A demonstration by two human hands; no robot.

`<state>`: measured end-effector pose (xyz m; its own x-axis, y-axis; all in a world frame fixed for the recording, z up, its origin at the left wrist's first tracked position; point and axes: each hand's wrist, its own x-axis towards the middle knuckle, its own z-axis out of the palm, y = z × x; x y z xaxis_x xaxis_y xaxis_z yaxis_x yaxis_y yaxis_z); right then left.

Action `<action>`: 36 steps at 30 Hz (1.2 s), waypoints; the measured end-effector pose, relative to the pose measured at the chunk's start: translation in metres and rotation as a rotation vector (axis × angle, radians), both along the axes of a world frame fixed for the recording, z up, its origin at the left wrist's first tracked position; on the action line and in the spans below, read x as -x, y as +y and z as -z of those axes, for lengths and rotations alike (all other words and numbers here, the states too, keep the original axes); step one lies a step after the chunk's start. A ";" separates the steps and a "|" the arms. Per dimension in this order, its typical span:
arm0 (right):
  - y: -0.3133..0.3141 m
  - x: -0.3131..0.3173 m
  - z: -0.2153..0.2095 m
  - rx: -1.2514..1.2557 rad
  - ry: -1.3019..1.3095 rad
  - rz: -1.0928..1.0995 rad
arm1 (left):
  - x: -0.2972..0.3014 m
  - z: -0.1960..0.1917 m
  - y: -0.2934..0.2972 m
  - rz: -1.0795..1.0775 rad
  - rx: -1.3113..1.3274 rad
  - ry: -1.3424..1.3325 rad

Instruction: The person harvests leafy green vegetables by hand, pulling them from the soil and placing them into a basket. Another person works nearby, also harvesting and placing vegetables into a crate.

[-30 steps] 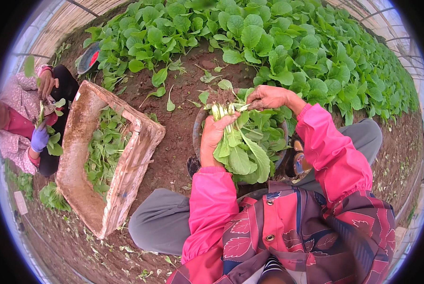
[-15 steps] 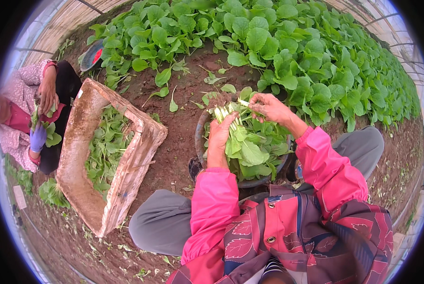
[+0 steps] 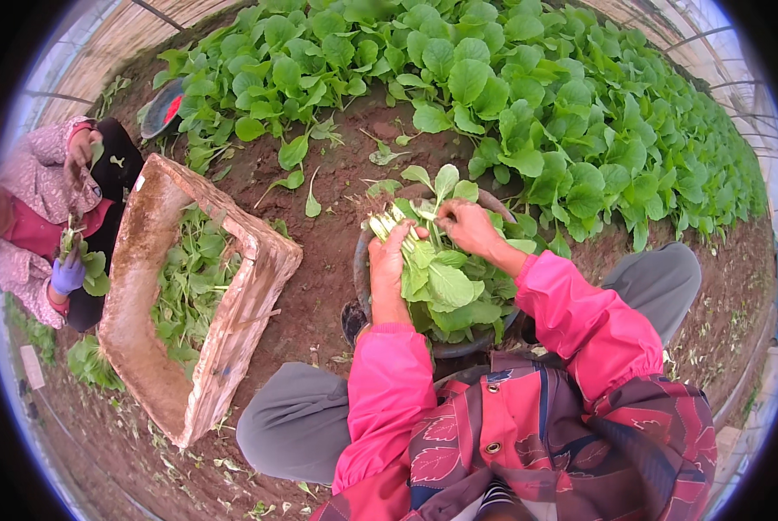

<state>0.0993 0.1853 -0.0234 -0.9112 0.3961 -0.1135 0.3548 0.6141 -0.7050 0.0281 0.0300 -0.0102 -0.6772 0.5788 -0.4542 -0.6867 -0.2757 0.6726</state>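
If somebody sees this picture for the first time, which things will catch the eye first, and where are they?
In the centre, the left hand and right hand, in bright pink sleeves, hold a bunch of leafy greens over a dark basin. Left of them a worn box stands on the soil, with greens inside. A dense green bed of plants fills the top.

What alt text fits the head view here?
Both hands gather a bunch of leafy greens over a dark basin: left hand grips the pale stems, right hand touches them. A muddy crate holding cut greens sits to the left.
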 end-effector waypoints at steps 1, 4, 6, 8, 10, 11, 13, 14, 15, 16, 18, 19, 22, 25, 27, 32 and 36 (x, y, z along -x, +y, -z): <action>0.001 0.000 0.000 -0.156 -0.118 -0.174 | 0.002 0.000 -0.003 0.007 -0.005 -0.016; 0.011 0.013 -0.005 -0.261 -0.152 -0.292 | 0.012 -0.005 -0.010 0.014 -0.018 -0.014; 0.022 0.037 -0.008 -0.178 -0.041 -0.274 | 0.017 -0.003 -0.011 -0.002 -0.028 -0.014; 0.039 0.068 0.001 -0.246 0.052 -0.299 | 0.022 -0.004 -0.003 -0.017 -0.044 0.000; 0.053 0.105 0.020 -0.325 0.060 -0.295 | 0.026 -0.009 0.008 -0.048 -0.051 -0.005; 0.061 0.122 0.029 -0.367 0.064 -0.293 | 0.029 -0.010 0.012 -0.045 -0.075 -0.016; 0.077 0.152 0.058 -0.567 0.007 -0.332 | 0.034 -0.007 0.015 -0.049 -0.110 -0.037; 0.088 0.165 0.072 -0.669 -0.023 -0.349 | 0.037 -0.005 0.017 -0.050 -0.105 -0.054; 0.104 0.174 0.093 -0.740 -0.069 -0.388 | 0.039 -0.003 0.020 -0.058 -0.107 -0.071; 0.129 0.177 0.115 -0.815 -0.120 -0.416 | 0.042 -0.003 0.024 -0.055 -0.112 -0.088; 0.167 0.179 0.146 -1.092 -0.071 -0.524 | 0.047 -0.002 0.025 -0.074 -0.102 -0.148; 0.195 0.170 0.168 -1.189 0.219 -0.384 | 0.050 -0.002 0.028 -0.067 -0.104 -0.154; 0.226 0.169 0.164 -1.385 -0.878 -0.576 | 0.057 0.009 0.029 -0.076 -0.067 -0.172; 0.213 0.179 0.134 -1.247 -1.033 -0.578 | 0.061 0.015 0.027 -0.101 -0.039 -0.215; 0.208 0.182 0.131 -1.269 -1.053 -0.545 | 0.063 0.020 0.026 -0.096 -0.032 -0.208; 0.226 0.167 0.153 -1.183 -0.989 -0.417 | 0.068 0.020 0.025 -0.124 -0.019 -0.212; 0.218 0.175 0.148 -1.076 -0.916 -0.394 | 0.067 0.021 0.017 -0.169 -0.003 -0.234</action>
<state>-0.0758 0.4032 -0.1709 -0.7517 0.4101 -0.5165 0.1048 0.8475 0.5203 -0.0385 0.0474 -0.0314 -0.6410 0.4680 -0.6084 -0.7675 -0.4012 0.4999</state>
